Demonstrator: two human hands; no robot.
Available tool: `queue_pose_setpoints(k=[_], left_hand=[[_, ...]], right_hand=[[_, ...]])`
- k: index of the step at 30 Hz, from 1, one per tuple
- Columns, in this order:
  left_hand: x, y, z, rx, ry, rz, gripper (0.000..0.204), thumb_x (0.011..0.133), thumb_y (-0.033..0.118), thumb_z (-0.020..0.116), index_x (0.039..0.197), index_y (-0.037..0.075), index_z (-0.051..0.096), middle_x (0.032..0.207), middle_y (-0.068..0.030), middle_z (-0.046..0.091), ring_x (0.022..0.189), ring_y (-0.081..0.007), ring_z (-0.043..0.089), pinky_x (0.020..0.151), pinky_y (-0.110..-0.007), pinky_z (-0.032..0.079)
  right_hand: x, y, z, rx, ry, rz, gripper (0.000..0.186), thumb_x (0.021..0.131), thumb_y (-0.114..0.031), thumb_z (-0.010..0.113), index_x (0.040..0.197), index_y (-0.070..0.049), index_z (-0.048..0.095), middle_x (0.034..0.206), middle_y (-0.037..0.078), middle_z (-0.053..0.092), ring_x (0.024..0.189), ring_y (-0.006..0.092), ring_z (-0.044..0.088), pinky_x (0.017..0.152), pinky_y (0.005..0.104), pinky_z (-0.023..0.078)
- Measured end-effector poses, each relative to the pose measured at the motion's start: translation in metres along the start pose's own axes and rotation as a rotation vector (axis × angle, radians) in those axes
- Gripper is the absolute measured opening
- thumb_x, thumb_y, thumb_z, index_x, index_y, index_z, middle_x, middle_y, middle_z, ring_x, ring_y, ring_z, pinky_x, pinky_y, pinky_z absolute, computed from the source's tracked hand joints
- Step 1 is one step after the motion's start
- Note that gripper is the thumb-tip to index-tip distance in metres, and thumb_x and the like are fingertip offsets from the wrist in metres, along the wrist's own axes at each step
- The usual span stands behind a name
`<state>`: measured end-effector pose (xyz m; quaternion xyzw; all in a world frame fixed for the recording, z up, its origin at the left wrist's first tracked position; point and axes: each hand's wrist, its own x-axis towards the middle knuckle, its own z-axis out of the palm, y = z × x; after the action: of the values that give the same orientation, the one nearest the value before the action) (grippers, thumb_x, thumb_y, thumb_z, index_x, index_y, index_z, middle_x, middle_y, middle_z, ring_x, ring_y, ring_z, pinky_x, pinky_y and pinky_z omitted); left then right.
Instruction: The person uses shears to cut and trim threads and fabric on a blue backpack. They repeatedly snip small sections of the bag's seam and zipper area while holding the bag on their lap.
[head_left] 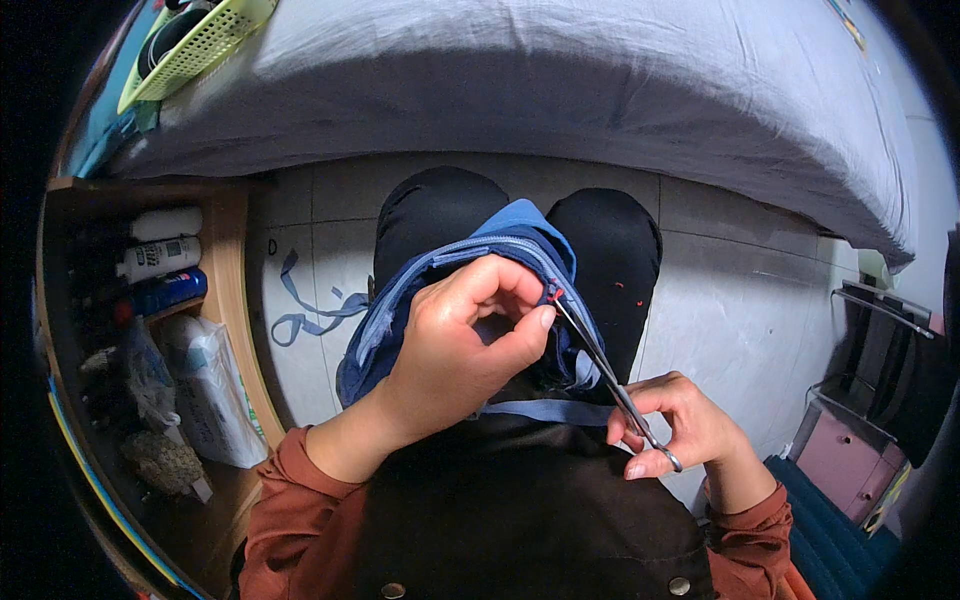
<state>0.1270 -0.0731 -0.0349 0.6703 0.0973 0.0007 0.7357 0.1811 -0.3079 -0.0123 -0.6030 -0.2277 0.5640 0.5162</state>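
A blue zippered fabric piece, like a bag or pouch [375, 340], lies across my lap. My left hand [470, 320] pinches the right side of its zippered edge between thumb and fingertips. A short bit of red thread [556, 296] shows at that spot. From the lower right, my right hand [672, 425] holds slim metal scissors [605, 370], thumb at a ring handle. The scissor tips reach the red thread, close to my left thumb. Whether the blades are apart there is too small to tell. A blue strap [550, 411] runs below the fabric.
Red thread scraps [620, 285] lie on my dark trouser leg. A loose blue-grey strap [310, 325] is on the tiled floor. Left stands a wooden shelf [240, 300] with bottles and packets; ahead, a bed [520, 110] with a green basket [200, 55]. A pink drawer unit [840, 450] is at right.
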Motion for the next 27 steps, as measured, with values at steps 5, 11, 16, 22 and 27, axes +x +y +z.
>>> queue_pose_setpoints(k=[5,11,16,22,27], left_hand=[[0.0,0.002,0.003,0.071,0.016,0.057,0.01,0.075,0.0,0.062,0.08,-0.001,0.053,0.074,-0.0055,0.058,0.065,-0.0105,0.058,0.06,-0.022,0.048],[-0.002,0.007,0.001,0.121,-0.02,0.058,0.011,0.075,0.0,0.062,0.081,-0.001,0.053,0.075,-0.0057,0.058,0.067,-0.0109,0.059,0.06,-0.022,0.048],[-0.003,0.004,0.001,0.066,-0.004,0.062,0.01,0.075,0.0,0.061,0.082,-0.001,0.053,0.076,-0.006,0.058,0.067,-0.0113,0.059,0.061,-0.022,0.048],[-0.004,0.0,0.001,0.045,0.002,0.049,0.009,0.076,0.0,0.06,0.082,-0.001,0.053,0.076,-0.0063,0.058,0.067,-0.011,0.059,0.061,-0.022,0.048],[-0.005,0.004,0.002,0.101,0.008,0.063,0.01,0.075,0.0,0.061,0.081,-0.001,0.054,0.074,-0.0057,0.058,0.066,-0.0112,0.058,0.059,-0.022,0.047]], right_hand=[[0.005,0.006,-0.001,-0.022,0.011,-0.066,0.027,0.061,-0.023,0.078,0.074,-0.004,0.063,0.059,0.002,0.051,0.054,0.0118,0.046,0.051,0.0246,0.037],[0.01,0.003,-0.001,-0.174,0.171,-0.205,0.028,0.058,-0.023,0.079,0.071,-0.004,0.062,0.055,0.0,0.051,0.053,0.0123,0.047,0.049,0.0251,0.037],[0.005,-0.008,-0.006,-0.303,0.131,-0.158,0.028,0.058,-0.024,0.079,0.069,-0.004,0.063,0.055,0.001,0.052,0.052,0.0133,0.048,0.048,0.026,0.037],[0.0,0.001,-0.001,-0.336,0.142,-0.088,0.029,0.06,-0.027,0.078,0.068,-0.004,0.063,0.053,0.001,0.05,0.051,0.0128,0.047,0.047,0.0252,0.037],[0.0,0.003,0.0,-0.217,0.099,-0.053,0.029,0.06,-0.028,0.078,0.07,-0.005,0.063,0.054,0.001,0.05,0.051,0.012,0.047,0.047,0.0247,0.037]])
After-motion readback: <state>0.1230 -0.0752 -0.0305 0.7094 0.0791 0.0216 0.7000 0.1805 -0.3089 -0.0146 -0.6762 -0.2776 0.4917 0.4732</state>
